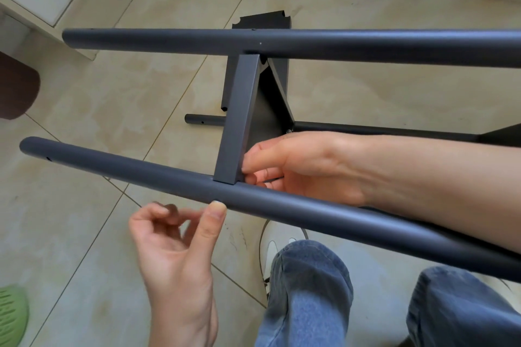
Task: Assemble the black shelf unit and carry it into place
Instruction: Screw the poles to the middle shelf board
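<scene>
Two long round dark grey metal tubes ran across the view: the far tube [310,43] and the near tube [282,205]. One flat dark grey metal crossbar [239,121] joined them, held above the beige tiled floor [98,87]. A third, thinner dark tube [203,120] lay on the floor beyond, along with a black metal shelf panel [262,21], both largely hidden behind the frame.

The right hand [304,166] reached between the two tubes, its fingers [253,172] curled together and pinching the near end of the crossbar where it met the near tube. The left hand [180,248] hovered below the near tube with loosely curled fingers holding nothing, only its thumb tip touching the tube's underside.

The tubes ran out of view on the right. Two legs in blue jeans [310,290] covered most of a white shoe [277,251]. A green slotted object [12,315] was cut off at the lower left.
</scene>
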The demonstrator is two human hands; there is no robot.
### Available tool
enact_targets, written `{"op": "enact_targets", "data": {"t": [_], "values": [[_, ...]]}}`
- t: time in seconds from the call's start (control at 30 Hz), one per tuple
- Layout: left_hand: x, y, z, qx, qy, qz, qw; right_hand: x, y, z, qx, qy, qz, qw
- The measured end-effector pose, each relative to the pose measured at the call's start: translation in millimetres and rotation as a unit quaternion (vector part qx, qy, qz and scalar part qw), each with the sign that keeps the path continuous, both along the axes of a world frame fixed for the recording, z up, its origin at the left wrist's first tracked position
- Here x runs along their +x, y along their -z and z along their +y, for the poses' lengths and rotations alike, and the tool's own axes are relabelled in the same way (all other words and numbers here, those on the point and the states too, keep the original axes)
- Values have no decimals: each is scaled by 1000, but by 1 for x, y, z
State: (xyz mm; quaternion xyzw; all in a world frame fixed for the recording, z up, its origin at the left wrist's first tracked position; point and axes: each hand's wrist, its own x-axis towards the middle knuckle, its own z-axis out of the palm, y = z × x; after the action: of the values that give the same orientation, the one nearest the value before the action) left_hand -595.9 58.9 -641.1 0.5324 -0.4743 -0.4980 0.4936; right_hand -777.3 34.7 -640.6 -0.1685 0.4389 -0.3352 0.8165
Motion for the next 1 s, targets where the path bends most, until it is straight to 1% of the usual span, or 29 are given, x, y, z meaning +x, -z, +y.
{"op": "enact_targets", "data": {"t": [0.03, 0.07, 0.1, 0.2, 0.27, 0.33, 0.4, 0.5, 0.63, 0.7, 0.77, 0.87, 0.93, 0.97, 1.0], "values": [[5, 0, -2, -37, 3, -39, 999, 0, 1, 0, -4, 1, -2, 1000], [10, -1, -4, -80, 6, -97, 992, 1, 1, 0, -3, 1, -2, 1000], [16, -2, -7, -124, 15, -153, 980, 2, 2, 0, -6, 1, -3, 1000], [29, -8, -17, -229, 64, -314, 919, 1, 1, -2, 5, -7, -17, 1000], [32, -18, -26, -269, 120, -384, 875, -1, -2, -4, 23, -18, -32, 999], [32, -28, -38, -289, 185, -429, 836, -2, -3, -5, 26, -17, -36, 999], [33, -38, -51, -280, 255, -446, 811, -2, -5, -6, 26, -13, -29, 999], [30, -50, -66, -227, 337, -431, 806, -1, -4, -7, 25, -14, -17, 999], [29, -56, -76, -197, 400, -416, 792, 0, -4, -8, 30, -19, -31, 999], [28, -59, -82, -181, 433, -422, 776, 0, -3, -9, 28, -21, -32, 999], [25, -64, -89, -179, 468, -443, 744, 1, -2, -10, 26, -25, -24, 999], [18, -72, -101, -178, 514, -488, 683, 1, -1, -9, 25, -26, -20, 999], [11, -75, -107, -186, 547, -501, 644, -1, -2, -9, 26, -23, -24, 999], [7, -76, -111, -179, 564, -499, 633, -2, -3, -9, 28, -22, -30, 999], [4, -76, -115, -158, 580, -491, 630, -3, -2, -10, 30, -24, -36, 999]]}}
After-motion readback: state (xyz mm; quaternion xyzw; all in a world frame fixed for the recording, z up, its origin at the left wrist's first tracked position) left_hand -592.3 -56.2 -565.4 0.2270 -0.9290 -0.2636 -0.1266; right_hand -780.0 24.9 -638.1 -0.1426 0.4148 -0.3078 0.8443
